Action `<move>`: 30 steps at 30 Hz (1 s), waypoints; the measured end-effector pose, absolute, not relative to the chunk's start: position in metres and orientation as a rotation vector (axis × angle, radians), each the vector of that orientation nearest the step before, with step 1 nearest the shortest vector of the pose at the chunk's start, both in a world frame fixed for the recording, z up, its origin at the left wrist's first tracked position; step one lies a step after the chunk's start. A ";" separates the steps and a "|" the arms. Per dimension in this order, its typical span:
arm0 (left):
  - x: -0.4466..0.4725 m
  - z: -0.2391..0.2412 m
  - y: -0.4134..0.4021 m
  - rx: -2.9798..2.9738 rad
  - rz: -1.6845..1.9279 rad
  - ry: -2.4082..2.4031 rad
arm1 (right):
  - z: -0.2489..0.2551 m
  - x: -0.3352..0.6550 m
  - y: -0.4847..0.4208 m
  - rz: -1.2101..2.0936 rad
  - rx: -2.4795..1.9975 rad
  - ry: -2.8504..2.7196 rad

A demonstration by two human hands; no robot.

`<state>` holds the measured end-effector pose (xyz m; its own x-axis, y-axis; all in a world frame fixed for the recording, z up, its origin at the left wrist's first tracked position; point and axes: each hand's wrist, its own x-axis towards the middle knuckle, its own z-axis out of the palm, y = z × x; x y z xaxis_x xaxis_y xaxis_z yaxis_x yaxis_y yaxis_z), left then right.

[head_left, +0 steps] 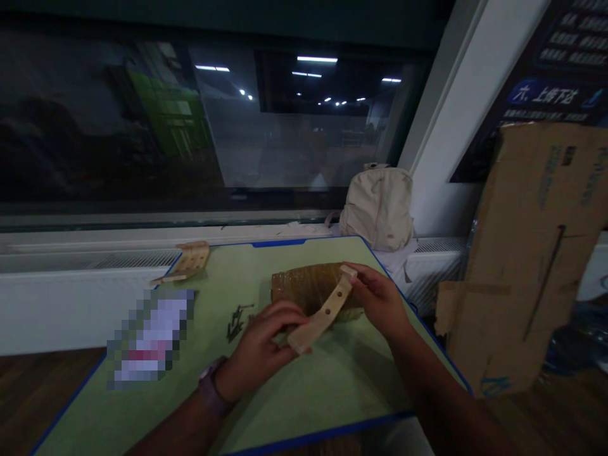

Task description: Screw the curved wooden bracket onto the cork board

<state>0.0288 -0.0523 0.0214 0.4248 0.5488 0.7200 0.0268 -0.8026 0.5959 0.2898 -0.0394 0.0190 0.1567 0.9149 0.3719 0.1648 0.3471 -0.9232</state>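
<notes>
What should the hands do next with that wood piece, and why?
Perhaps the left grip should let go and pick up one of the dark bits, maybe a screw. The right grip already has the far end of the wood, which shows two holes, and the bits lie close by on the table.

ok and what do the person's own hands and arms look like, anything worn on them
Both hands are bare, with no gloves. The left hand has a muted purple-grey band around its wrist, perhaps a watch. The right hand shows nothing at the wrist. No sleeves show on the visible forearms.
</notes>
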 end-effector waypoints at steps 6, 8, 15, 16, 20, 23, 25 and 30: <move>0.036 0.018 -0.065 2.410 1.219 0.349 | 0.022 0.285 -0.041 0.641 -1.141 -1.441; 0.035 0.017 -0.065 2.456 1.215 0.346 | 0.023 0.284 -0.042 0.604 -1.145 -1.475; 0.036 0.016 -0.068 2.551 1.263 0.392 | 0.019 0.287 -0.040 0.471 -1.180 -1.561; 0.038 0.015 -0.069 2.563 1.270 0.402 | 0.018 0.288 -0.038 0.458 -1.188 -1.568; 0.042 0.009 -0.070 2.616 1.313 0.427 | 0.018 0.296 -0.031 0.428 -1.216 -1.588; 0.041 0.009 -0.063 2.653 1.330 0.418 | 0.026 0.306 -0.027 0.395 -1.254 -1.583; 0.040 0.012 -0.058 2.688 1.302 0.405 | 0.035 0.312 -0.028 0.379 -1.272 -1.590; 0.040 0.027 -0.044 2.766 1.112 0.477 | 0.053 0.323 -0.025 0.402 -1.271 -1.650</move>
